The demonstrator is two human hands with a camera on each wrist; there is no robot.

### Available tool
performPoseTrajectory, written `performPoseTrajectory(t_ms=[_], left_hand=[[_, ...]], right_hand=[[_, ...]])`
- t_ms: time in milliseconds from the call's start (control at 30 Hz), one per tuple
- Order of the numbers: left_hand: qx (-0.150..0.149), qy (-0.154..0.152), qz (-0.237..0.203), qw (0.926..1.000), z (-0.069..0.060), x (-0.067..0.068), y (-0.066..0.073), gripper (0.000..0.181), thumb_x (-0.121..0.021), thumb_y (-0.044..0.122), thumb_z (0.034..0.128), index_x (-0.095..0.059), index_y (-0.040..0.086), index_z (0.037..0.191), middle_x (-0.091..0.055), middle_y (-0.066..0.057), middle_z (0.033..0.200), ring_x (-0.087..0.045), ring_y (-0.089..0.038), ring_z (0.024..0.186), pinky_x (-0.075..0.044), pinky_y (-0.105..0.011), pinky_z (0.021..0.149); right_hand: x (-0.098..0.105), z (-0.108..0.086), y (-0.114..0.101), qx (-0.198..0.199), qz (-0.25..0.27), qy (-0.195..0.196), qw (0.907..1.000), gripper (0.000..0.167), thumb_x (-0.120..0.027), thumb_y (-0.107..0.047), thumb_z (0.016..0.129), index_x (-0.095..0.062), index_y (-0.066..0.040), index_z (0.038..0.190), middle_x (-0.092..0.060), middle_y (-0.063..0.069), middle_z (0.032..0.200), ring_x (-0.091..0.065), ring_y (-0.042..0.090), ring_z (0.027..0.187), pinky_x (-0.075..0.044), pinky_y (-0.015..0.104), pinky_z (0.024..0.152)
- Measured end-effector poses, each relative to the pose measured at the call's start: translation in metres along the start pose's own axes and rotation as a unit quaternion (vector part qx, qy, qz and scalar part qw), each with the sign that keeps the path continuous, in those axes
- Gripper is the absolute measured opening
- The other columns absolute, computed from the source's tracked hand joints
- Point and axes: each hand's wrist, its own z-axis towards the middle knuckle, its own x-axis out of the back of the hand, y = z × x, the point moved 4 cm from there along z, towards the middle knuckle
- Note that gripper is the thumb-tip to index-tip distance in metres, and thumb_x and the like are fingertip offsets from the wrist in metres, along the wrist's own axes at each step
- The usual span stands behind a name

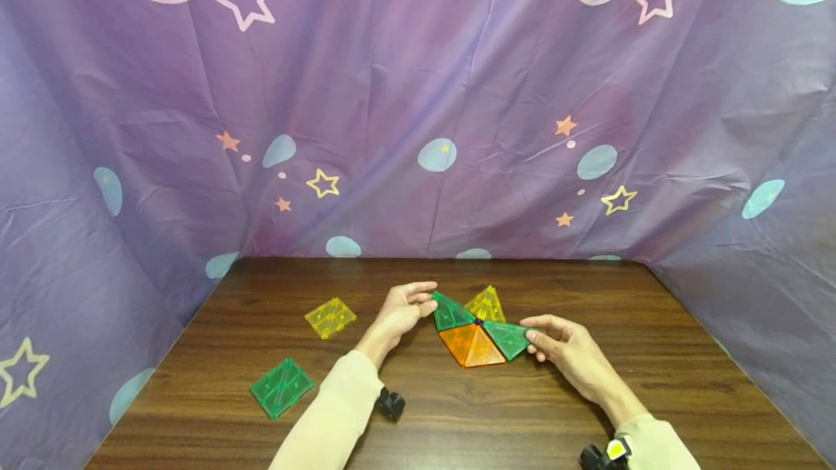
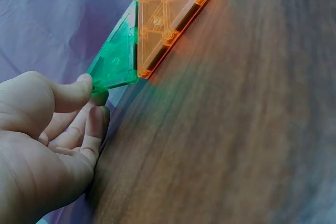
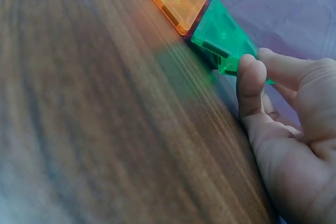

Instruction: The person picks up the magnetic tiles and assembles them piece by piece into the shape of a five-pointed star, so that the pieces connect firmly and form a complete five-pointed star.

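Note:
Translucent triangular magnetic tiles stand joined around a shared centre in the head view. My left hand [image 1: 401,310] pinches the outer corner of a green triangular tile [image 1: 451,312] on the left side. On the right, a second green triangular tile [image 1: 506,339] is held at its outer end between the thumb and fingers of my right hand [image 1: 567,352]. Two orange triangular tiles [image 1: 485,349] lie side by side between the green ones, on the near side. Behind the centre is a yellow tile [image 1: 486,305]. Both wrist views show the held green tiles angled against the orange ones.
To the left on the brown wooden table [image 1: 496,426] lie a yellow four-sided piece [image 1: 331,318] and, nearer, a green four-sided piece [image 1: 281,387]. A purple patterned curtain [image 1: 418,93] hangs behind the table and along its sides.

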Motion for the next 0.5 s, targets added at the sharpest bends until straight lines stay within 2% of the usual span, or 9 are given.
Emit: performPoseTrajectory(t_ms=[100, 233, 333, 500], left_hand=[[0.011, 0.003, 0.003, 0.9999, -0.0016, 0.0006, -0.0012, 0.048, -0.078, 0.004, 0.1023, -0.066, -0.005, 0.148, -0.076, -0.027, 0.131, -0.071, -0.023, 0.111, -0.057, -0.04, 0.105], [0.008, 0.011, 0.009, 0.9999, -0.0028, 0.001, -0.001, 0.047, -0.079, 0.008, 0.1026, -0.067, -0.005, 0.146, -0.077, -0.024, 0.128, -0.071, -0.021, 0.11, -0.057, -0.041, 0.105], [0.002, 0.011, 0.007, 0.9999, -0.0023, 0.0006, 0.0004, 0.049, -0.079, 0.009, 0.1025, -0.066, -0.006, 0.147, -0.078, -0.024, 0.126, -0.071, -0.02, 0.108, -0.057, -0.039, 0.103], [0.006, 0.009, 0.001, 0.9999, -0.0012, -0.0009, -0.0013, 0.049, -0.078, 0.007, 0.1024, -0.064, -0.007, 0.147, -0.079, -0.024, 0.125, -0.074, -0.021, 0.108, -0.057, -0.04, 0.105]], right_hand=[[-0.0001, -0.0015, 0.0003, -0.003, 0.0, 0.0, 1.0, 0.046, -0.071, -0.004, 0.108, -0.056, 0.019, 0.145, -0.072, 0.007, 0.1, -0.07, 0.011, 0.088, -0.062, 0.024, 0.076], [0.0013, -0.0028, -0.0008, -0.004, 0.014, 0.011, 0.9998, 0.048, -0.072, -0.003, 0.107, -0.055, 0.021, 0.144, -0.073, 0.009, 0.107, -0.074, 0.012, 0.091, -0.065, 0.027, 0.083], [0.0042, -0.0031, -0.0025, -0.003, 0.026, 0.034, 0.9991, 0.049, -0.074, -0.002, 0.106, -0.055, 0.022, 0.144, -0.071, 0.011, 0.113, -0.075, 0.013, 0.091, -0.066, 0.029, 0.086], [0.0085, -0.0047, -0.004, -0.003, 0.052, 0.073, 0.996, 0.046, -0.074, 0.0, 0.105, -0.057, 0.023, 0.141, -0.071, 0.011, 0.111, -0.076, 0.013, 0.088, -0.066, 0.029, 0.087]])
